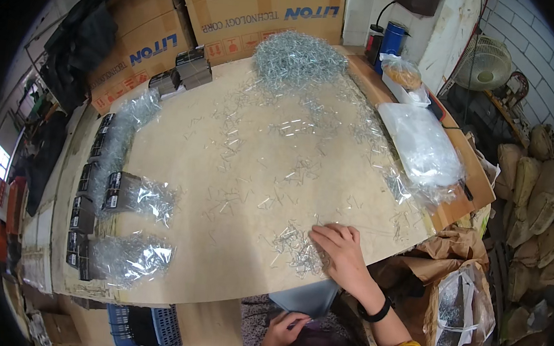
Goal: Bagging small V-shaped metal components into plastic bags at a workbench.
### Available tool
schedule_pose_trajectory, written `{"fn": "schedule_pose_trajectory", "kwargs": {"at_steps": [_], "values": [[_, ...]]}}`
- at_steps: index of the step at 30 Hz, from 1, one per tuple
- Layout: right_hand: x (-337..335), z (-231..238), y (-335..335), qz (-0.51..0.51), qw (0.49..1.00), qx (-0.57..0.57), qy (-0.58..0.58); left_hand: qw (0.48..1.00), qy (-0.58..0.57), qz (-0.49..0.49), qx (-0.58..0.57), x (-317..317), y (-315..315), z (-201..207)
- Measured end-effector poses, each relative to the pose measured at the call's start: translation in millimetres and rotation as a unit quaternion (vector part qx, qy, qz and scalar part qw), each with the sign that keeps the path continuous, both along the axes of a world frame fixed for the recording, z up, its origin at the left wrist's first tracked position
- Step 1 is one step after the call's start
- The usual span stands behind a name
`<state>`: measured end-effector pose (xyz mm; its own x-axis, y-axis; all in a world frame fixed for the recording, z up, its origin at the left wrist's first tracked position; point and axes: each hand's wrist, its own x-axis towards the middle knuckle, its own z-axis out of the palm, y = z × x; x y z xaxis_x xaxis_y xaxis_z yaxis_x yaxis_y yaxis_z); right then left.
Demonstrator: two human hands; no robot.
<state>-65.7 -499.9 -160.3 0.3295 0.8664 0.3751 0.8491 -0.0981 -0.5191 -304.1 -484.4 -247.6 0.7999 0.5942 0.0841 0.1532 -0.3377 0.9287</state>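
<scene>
On the tan tabletop [182, 133], a small heap of thin bent metal wire pieces [297, 247] lies near the front edge. My right hand [341, 251] rests against the heap's right side, fingers stretched out and touching the pieces. A dark band circles that wrist. Just below the table edge, a grey plastic pan [306, 297] is tilted up toward the board. My left hand [284, 333] grips the pan's near side; what lies inside it cannot be made out. More wire pieces are scattered over the middle of the board.
A large pile of wire pieces [299, 61] stands at the back. Filled clear bags with black header cards [123, 190] line the left side. Cardboard boxes [263, 16] rise behind. At right lie clear bags [419, 142] and an open paper sack [461, 311]. A blue basket [144, 330] sits below.
</scene>
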Motion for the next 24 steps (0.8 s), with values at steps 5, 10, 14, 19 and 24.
{"fn": "schedule_pose_trajectory", "kwargs": {"at_steps": [5, 10, 14, 19, 24], "values": [[0.9, -3.5, -22.5, 0.037, 0.991, 0.029, 0.127, 1.0, -0.005, -0.018, 0.002, -0.2, -0.6, -7.2], [-45.1, 1.0, -15.6, 0.056, 0.987, -0.103, -0.108, 1.0, -0.011, -0.018, -0.009, -0.9, -0.1, 1.5], [-74.1, -15.7, -32.3, 0.037, 0.995, -0.069, -0.069, 0.999, -0.002, -0.002, -0.044, -2.8, -4.2, 3.4], [-65.7, -23.6, -38.4, 0.05, 0.997, 0.047, -0.018, 0.997, -0.026, 0.011, -0.079, 0.7, -6.1, 12.6], [-16.0, -6.6, -3.4, -0.117, 0.99, 0.002, -0.077, 0.997, 0.03, -0.019, -0.073, -6.0, -4.0, 6.8]]}}
